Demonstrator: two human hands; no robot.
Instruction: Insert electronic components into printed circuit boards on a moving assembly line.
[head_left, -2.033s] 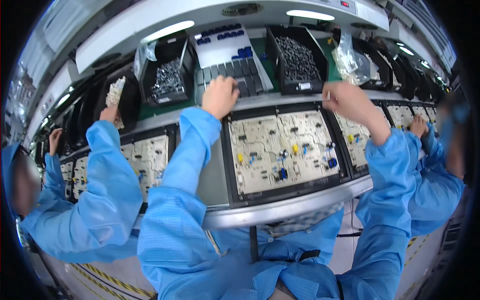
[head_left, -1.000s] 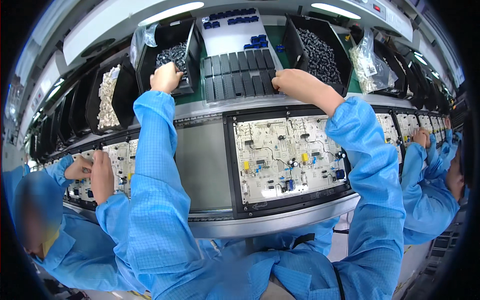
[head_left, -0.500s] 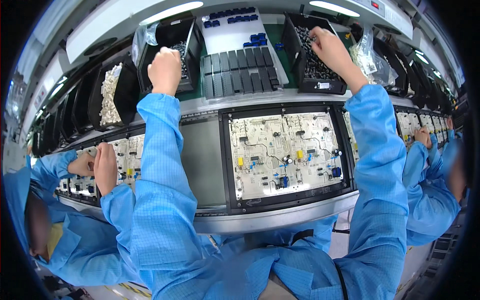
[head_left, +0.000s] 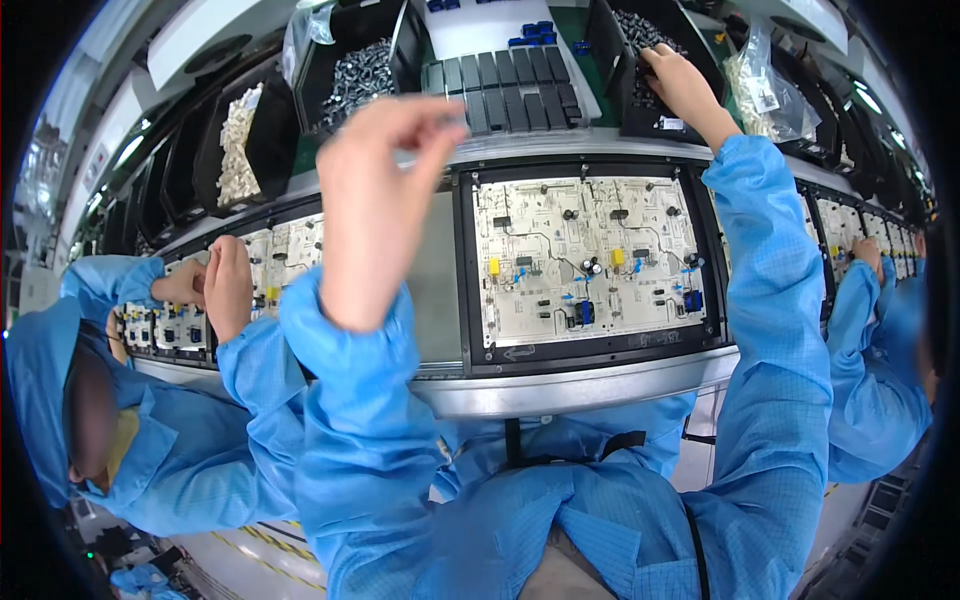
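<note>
My left hand, smeared by motion, is raised over the bench left of the framed circuit boards. Its thumb and forefinger pinch a small dark part whose kind is too blurred to tell. To the right, my right hand reaches into a black bin of small dark components; its fingers are curled, with the tips among the parts. Two pale circuit boards lie side by side in a black frame before me, carrying yellow, blue and black components.
A second black bin holds small grey-and-black components. Between the bins sit rows of black rectangular blocks and blue parts. White parts fill a bin at left. Co-workers' hands work at boards on both sides. A metal rail edges the bench.
My left hand has left the left bin and come nearer, with a small dark part pinched in it. My right hand stays in the right bin. The whole view has shifted.
</note>
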